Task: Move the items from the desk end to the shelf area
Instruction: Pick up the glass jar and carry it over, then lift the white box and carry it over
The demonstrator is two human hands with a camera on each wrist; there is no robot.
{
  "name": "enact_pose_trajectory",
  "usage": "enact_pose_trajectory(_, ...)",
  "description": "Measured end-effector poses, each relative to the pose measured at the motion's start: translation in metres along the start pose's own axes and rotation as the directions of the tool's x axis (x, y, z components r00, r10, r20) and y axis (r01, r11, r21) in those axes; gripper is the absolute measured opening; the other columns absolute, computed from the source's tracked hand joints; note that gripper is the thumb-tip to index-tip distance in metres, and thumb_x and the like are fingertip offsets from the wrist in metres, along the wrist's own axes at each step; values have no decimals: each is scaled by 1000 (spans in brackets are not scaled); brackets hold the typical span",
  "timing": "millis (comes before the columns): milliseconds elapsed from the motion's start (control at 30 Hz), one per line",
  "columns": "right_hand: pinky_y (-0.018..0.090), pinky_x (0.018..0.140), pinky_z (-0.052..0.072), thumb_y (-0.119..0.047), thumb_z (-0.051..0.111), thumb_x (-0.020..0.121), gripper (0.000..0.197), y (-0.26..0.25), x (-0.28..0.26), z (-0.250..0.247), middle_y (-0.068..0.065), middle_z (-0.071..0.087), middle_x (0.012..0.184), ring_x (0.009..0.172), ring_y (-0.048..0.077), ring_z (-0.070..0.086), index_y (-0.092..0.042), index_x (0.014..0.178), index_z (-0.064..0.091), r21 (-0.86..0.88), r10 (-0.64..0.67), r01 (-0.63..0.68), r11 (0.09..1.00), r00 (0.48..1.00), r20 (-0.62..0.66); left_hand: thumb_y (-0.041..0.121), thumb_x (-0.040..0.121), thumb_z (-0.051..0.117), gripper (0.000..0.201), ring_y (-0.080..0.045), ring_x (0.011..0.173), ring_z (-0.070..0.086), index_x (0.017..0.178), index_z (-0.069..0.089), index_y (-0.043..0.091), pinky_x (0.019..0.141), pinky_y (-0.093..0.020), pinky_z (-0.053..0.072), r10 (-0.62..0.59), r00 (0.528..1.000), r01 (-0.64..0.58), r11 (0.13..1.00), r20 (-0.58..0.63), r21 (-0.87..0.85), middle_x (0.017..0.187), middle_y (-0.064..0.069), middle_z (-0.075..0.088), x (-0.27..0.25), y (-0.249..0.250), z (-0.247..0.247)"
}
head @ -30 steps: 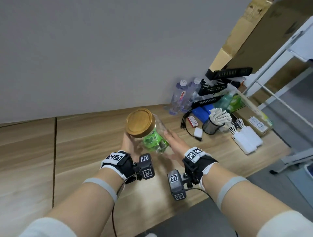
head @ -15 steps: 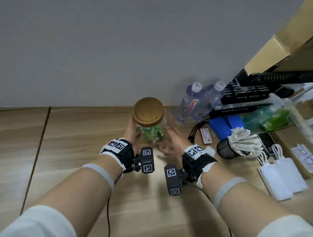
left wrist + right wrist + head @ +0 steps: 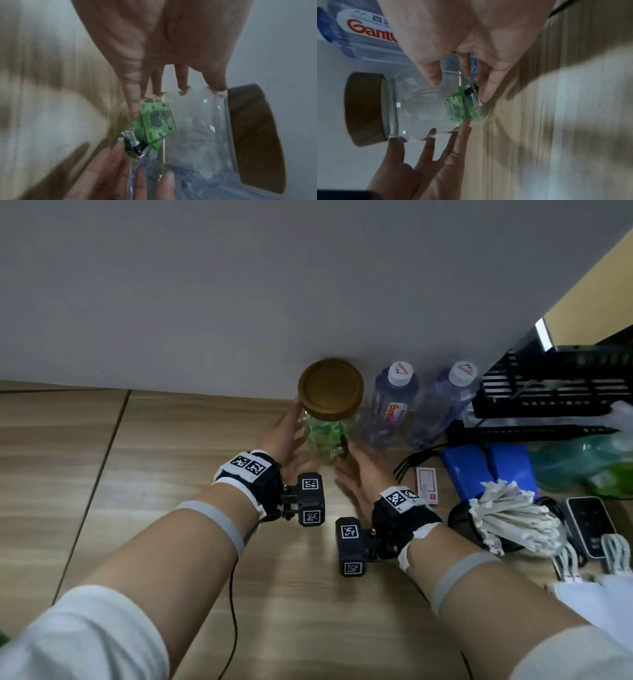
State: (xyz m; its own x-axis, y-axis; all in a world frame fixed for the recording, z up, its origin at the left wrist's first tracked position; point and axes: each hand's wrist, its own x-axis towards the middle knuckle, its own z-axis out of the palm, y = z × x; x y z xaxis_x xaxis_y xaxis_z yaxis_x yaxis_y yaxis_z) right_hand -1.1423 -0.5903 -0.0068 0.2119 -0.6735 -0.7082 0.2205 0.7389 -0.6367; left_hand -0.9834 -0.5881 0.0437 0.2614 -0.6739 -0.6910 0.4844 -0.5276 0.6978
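Observation:
A clear glass jar (image 3: 325,436) with a round wooden lid (image 3: 330,387) stands upright on the wooden desk (image 3: 171,508), close to the grey wall and just left of two water bottles. Green snack packets (image 3: 157,121) lie inside it. My left hand (image 3: 284,436) is at the jar's left side, fingers straight, fingertips (image 3: 182,89) touching the glass. My right hand (image 3: 359,470) is at the jar's near right side, fingers loosely extended by its base. In the right wrist view the jar (image 3: 419,108) sits between my right hand (image 3: 459,90) and my left hand (image 3: 419,169).
Two clear water bottles (image 3: 394,402) stand by the wall beside the jar. Right of them are a black rack (image 3: 548,385), blue packs (image 3: 479,470), a green bag (image 3: 589,463), a cup of white sticks (image 3: 510,515), a phone (image 3: 589,525) and a red-white card (image 3: 427,484).
The jar went from tilted in both hands over the mid desk to upright by the wall beside the bottles. Both hands' fingers have loosened and straightened along its sides.

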Motion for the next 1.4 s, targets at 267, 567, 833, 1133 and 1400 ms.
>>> enact_pose_trajectory(267, 49, 78, 61, -36, 59, 95, 36, 25, -12, 46, 13, 71, 113, 92, 28, 74, -15, 124, 56, -90, 122, -116, 989, 991, 57, 36, 96, 60, 52, -20, 125, 55, 142, 49, 14, 99, -36, 53, 122, 991, -126, 989, -57, -75, 138, -8, 58, -34, 2, -61)
enact_pose_trajectory(567, 42, 70, 61, -23, 62, 95, 14, 59, -67, 178, 11, 62, 97, 78, 25, 69, -16, 106, 58, -220, 127, -63, 974, 948, 292, 26, 96, 61, 36, -22, 113, 67, 128, 61, 9, 94, -37, 55, 207, 919, -296, 924, -335, -241, 123, -10, 67, -129, 26, -211)
enact_pose_trajectory(833, 33, 61, 55, -19, 59, 96, 5, 130, -139, 311, 5, 62, 80, 64, 18, 62, -16, 92, 57, -385, 112, 55, 921, 911, 398, 25, 91, 68, 29, -22, 99, 70, 116, 68, 13, 88, -37, 57, 221, 822, -429, 846, -526, -316, 104, -5, 71, -219, 19, -380)
enact_pose_trajectory(1133, 28, 54, 51, -13, 57, 95, 10, 235, -222, 485, 7, 63, 79, 58, 18, 61, -12, 105, 56, -401, 44, 148, 904, 901, 432, 23, 97, 58, 21, -18, 88, 65, 114, 67, 14, 79, -32, 53, 318, 769, -558, 758, -554, -339, 96, -1, 66, -308, 41, -595)
enact_pose_trajectory(1400, 28, 57, 51, -13, 56, 94, 8, 291, -255, 614, 6, 62, 79, 61, 18, 61, -12, 102, 60, -420, 33, 214, 882, 861, 507, 24, 98, 57, 17, -18, 86, 63, 107, 68, 16, 75, -31, 52, 390, 711, -627, 728, -584, -278, 93, -2, 64, -346, 74, -723)
